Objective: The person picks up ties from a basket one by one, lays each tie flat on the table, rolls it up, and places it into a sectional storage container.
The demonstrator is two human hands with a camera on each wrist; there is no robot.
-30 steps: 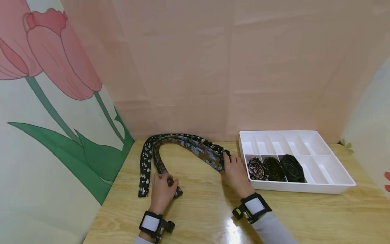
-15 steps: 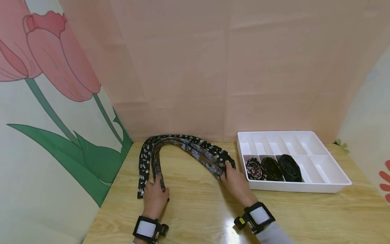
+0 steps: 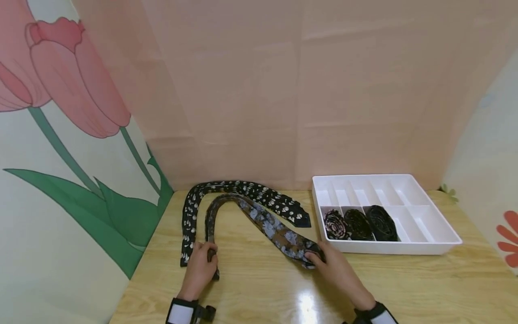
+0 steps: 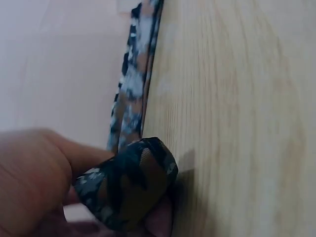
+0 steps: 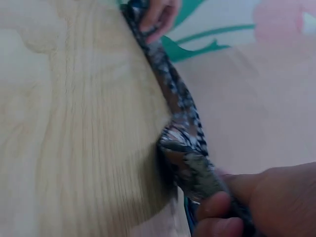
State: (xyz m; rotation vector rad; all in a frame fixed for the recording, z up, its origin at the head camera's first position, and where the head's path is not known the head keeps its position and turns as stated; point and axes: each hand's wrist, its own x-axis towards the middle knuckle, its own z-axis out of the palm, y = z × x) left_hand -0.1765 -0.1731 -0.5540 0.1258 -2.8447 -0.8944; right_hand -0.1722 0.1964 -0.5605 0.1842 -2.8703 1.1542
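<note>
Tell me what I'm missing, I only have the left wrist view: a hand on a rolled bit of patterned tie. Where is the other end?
Observer: The right hand pinches the wide end of the brown floral tie near the table's front, beside the white tray.
Operator: Is there anything in that tray?
Observer: Three rolled ties sit side by side in its front left compartments; the other compartments look bare.
Operator: Is mine the only loose tie?
Observer: No. A black tie with white spots lies arched on the table just behind it, in neither hand.
Operator: And my left hand's grip?
Observer: The left hand holds the narrow end, started into a small roll.
</note>
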